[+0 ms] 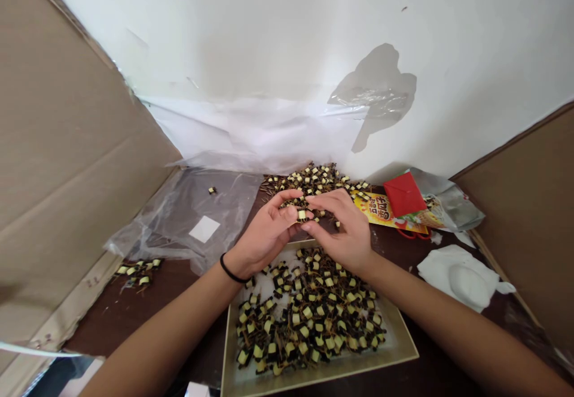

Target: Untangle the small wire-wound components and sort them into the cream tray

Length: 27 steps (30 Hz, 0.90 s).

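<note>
Component point(302, 214), pale yellow with dark ends, is pinched by the left hand point(265, 234) and right hand point(348, 232)

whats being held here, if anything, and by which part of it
A small yellow-and-black part, held at its left side by the left hand. The right hand is close at its right side; whether it grips too cannot be told.

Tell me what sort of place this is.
Probably a makeshift workstation for handling small parts: cardboard walls in a dark table, which bears a tray of yellow-and-black parts and, behind it, a heap of similar ones.
</note>
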Each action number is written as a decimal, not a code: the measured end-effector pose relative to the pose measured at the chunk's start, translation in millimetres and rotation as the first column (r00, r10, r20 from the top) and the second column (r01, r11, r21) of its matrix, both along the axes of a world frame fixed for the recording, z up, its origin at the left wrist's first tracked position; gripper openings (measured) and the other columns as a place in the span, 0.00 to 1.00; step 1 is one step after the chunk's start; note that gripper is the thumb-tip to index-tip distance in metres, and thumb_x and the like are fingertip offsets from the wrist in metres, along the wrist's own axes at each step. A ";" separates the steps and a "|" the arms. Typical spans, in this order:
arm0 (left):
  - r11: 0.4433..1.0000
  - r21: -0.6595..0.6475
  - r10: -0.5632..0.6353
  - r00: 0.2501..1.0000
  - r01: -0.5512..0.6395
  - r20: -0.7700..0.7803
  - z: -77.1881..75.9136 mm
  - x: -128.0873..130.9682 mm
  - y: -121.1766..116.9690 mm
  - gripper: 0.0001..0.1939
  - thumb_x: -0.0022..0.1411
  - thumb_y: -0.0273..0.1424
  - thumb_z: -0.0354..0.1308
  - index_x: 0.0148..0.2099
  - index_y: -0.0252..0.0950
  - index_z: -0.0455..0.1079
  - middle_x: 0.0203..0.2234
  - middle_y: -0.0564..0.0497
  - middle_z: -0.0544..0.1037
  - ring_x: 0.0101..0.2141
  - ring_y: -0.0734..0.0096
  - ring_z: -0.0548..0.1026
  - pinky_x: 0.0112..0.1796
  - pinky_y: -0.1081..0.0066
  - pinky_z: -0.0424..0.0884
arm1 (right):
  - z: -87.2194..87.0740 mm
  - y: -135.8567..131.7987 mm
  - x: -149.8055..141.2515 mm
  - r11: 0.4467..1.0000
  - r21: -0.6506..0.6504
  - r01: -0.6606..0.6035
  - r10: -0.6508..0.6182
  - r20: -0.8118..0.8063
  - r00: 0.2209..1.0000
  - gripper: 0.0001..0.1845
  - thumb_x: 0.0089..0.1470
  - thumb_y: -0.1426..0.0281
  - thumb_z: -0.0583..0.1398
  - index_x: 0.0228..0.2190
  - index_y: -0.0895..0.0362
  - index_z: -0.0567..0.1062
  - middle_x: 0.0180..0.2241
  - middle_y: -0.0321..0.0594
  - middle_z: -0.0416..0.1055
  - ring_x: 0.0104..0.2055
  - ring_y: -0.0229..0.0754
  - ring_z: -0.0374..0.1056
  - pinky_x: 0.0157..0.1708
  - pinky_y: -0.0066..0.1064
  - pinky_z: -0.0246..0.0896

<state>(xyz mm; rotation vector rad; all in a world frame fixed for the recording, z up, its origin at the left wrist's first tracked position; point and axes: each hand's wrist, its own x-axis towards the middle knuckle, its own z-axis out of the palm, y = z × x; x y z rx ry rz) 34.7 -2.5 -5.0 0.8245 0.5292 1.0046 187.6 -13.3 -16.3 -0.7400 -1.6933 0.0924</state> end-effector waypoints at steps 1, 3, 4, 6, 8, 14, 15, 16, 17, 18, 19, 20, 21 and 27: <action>1.000 0.005 -0.007 1.000 0.007 0.001 0.1 -0.1 -0.3 0.24 0.49 0.34 0.70 0.46 0.35 0.67 0.26 0.55 0.76 0.29 0.77 0.74 0.36 0.75 0.70 | 0.2 -0.4 -0.1 1.000 0.008 0.014 -0.014 -0.012 1.000 0.12 0.49 0.74 0.64 0.39 0.55 0.74 0.33 0.41 0.73 0.38 0.43 0.69 0.38 0.38 0.66; 1.000 0.014 -0.014 1.000 0.014 -0.004 -0.4 -0.2 -0.6 0.24 0.49 0.34 0.70 0.46 0.36 0.66 0.27 0.54 0.76 0.29 0.77 0.74 0.36 0.74 0.70 | 0.9 -1.0 -0.4 0.999 0.034 0.026 -0.026 -0.015 1.000 0.11 0.49 0.76 0.65 0.36 0.55 0.74 0.31 0.40 0.73 0.36 0.43 0.68 0.38 0.38 0.66; 1.000 0.016 -0.013 1.000 0.013 -0.009 -0.8 -0.3 -0.6 0.24 0.49 0.35 0.70 0.47 0.36 0.66 0.28 0.54 0.76 0.30 0.77 0.74 0.36 0.74 0.70 | 1.2 -1.2 -0.4 0.999 0.046 0.025 -0.024 -0.009 1.000 0.10 0.49 0.76 0.64 0.35 0.56 0.74 0.31 0.40 0.73 0.36 0.43 0.68 0.37 0.38 0.65; 1.000 0.018 -0.011 1.000 0.011 -0.023 -1.7 -0.6 -0.4 0.25 0.48 0.36 0.70 0.47 0.36 0.66 0.28 0.54 0.76 0.30 0.76 0.73 0.36 0.73 0.69 | 1.5 -1.3 -0.5 0.998 0.060 0.020 -0.021 0.009 1.000 0.09 0.49 0.76 0.64 0.35 0.56 0.74 0.31 0.41 0.73 0.35 0.43 0.68 0.36 0.38 0.65; 1.000 0.021 -0.007 0.999 0.008 -0.035 -2.5 -1.0 0.0 0.26 0.47 0.37 0.71 0.47 0.37 0.66 0.28 0.54 0.75 0.30 0.76 0.73 0.36 0.73 0.69 | 1.3 -1.2 -0.3 0.997 0.068 0.026 -0.027 0.022 0.999 0.09 0.49 0.76 0.64 0.35 0.55 0.74 0.31 0.42 0.73 0.35 0.43 0.68 0.36 0.39 0.65; 0.999 0.053 0.006 0.999 -0.004 -0.041 -4.6 -1.6 1.3 0.26 0.46 0.38 0.71 0.46 0.36 0.67 0.27 0.54 0.75 0.28 0.78 0.72 0.34 0.75 0.69 | 1.7 -2.4 0.0 0.995 0.086 0.050 -0.054 0.048 0.997 0.09 0.50 0.76 0.64 0.36 0.54 0.75 0.31 0.40 0.73 0.34 0.43 0.68 0.34 0.39 0.64; 0.998 0.059 0.006 0.999 -0.004 -0.036 -5.0 -1.6 1.4 0.26 0.46 0.38 0.71 0.46 0.36 0.67 0.27 0.54 0.75 0.28 0.78 0.72 0.34 0.75 0.69 | 2.1 -2.8 0.0 0.994 0.091 0.053 -0.058 0.050 0.997 0.09 0.50 0.76 0.64 0.36 0.53 0.75 0.30 0.40 0.73 0.33 0.43 0.68 0.34 0.39 0.64; 0.998 0.063 0.003 1.000 -0.001 -0.030 -5.4 -1.5 1.5 0.26 0.46 0.38 0.71 0.46 0.36 0.67 0.27 0.54 0.75 0.28 0.78 0.72 0.33 0.75 0.69 | 2.5 -3.3 -0.1 0.994 0.096 0.054 -0.059 0.051 0.997 0.09 0.50 0.76 0.64 0.36 0.53 0.75 0.30 0.40 0.73 0.33 0.43 0.68 0.34 0.39 0.64; 0.998 0.068 0.000 1.000 0.002 -0.023 -5.7 -1.4 1.5 0.26 0.46 0.38 0.71 0.46 0.36 0.66 0.26 0.54 0.76 0.28 0.77 0.73 0.33 0.75 0.69 | 3.0 -3.8 -0.2 0.994 0.099 0.054 -0.059 0.050 0.997 0.09 0.50 0.76 0.64 0.35 0.54 0.75 0.30 0.40 0.73 0.33 0.43 0.68 0.34 0.39 0.64; 0.997 0.072 -0.001 1.000 0.003 -0.020 -6.0 -1.4 1.5 0.26 0.47 0.38 0.71 0.45 0.36 0.66 0.26 0.54 0.76 0.28 0.77 0.73 0.34 0.75 0.69 | 3.5 -4.2 -0.4 0.994 0.099 0.053 -0.057 0.048 0.997 0.09 0.50 0.76 0.64 0.35 0.54 0.75 0.29 0.40 0.73 0.33 0.43 0.68 0.34 0.39 0.64; 0.997 0.077 0.001 1.000 0.001 -0.020 -6.1 -1.5 1.5 0.26 0.47 0.38 0.71 0.45 0.36 0.66 0.26 0.54 0.76 0.29 0.76 0.73 0.34 0.74 0.69 | 3.9 -4.6 -0.5 0.994 0.096 0.049 -0.053 0.044 0.998 0.09 0.50 0.76 0.64 0.35 0.54 0.75 0.29 0.40 0.73 0.33 0.43 0.68 0.34 0.39 0.64; 0.997 0.081 0.007 1.000 -0.005 -0.024 -6.2 -1.6 1.5 0.25 0.47 0.37 0.71 0.45 0.36 0.66 0.25 0.55 0.76 0.28 0.76 0.73 0.34 0.75 0.69 | 4.3 -4.8 -0.6 0.995 0.090 0.042 -0.046 0.039 0.998 0.09 0.49 0.76 0.64 0.35 0.54 0.75 0.29 0.40 0.73 0.33 0.43 0.68 0.34 0.39 0.64; 0.996 0.085 0.017 0.999 -0.014 -0.029 -6.2 -1.8 1.6 0.25 0.47 0.37 0.71 0.45 0.36 0.65 0.25 0.55 0.75 0.28 0.77 0.73 0.34 0.75 0.69 | 4.5 -4.9 -0.6 0.996 0.080 0.032 -0.035 0.034 0.999 0.09 0.49 0.77 0.64 0.35 0.54 0.75 0.29 0.40 0.73 0.33 0.43 0.68 0.34 0.39 0.64; 0.997 0.070 0.029 0.999 -0.026 -0.040 -4.9 -1.4 1.2 0.28 0.47 0.37 0.71 0.47 0.37 0.64 0.24 0.56 0.74 0.28 0.76 0.74 0.35 0.73 0.69 | 3.1 -4.0 -1.2 1.000 0.007 -0.014 0.014 0.004 1.000 0.08 0.50 0.77 0.63 0.34 0.54 0.75 0.29 0.40 0.73 0.34 0.43 0.68 0.35 0.38 0.65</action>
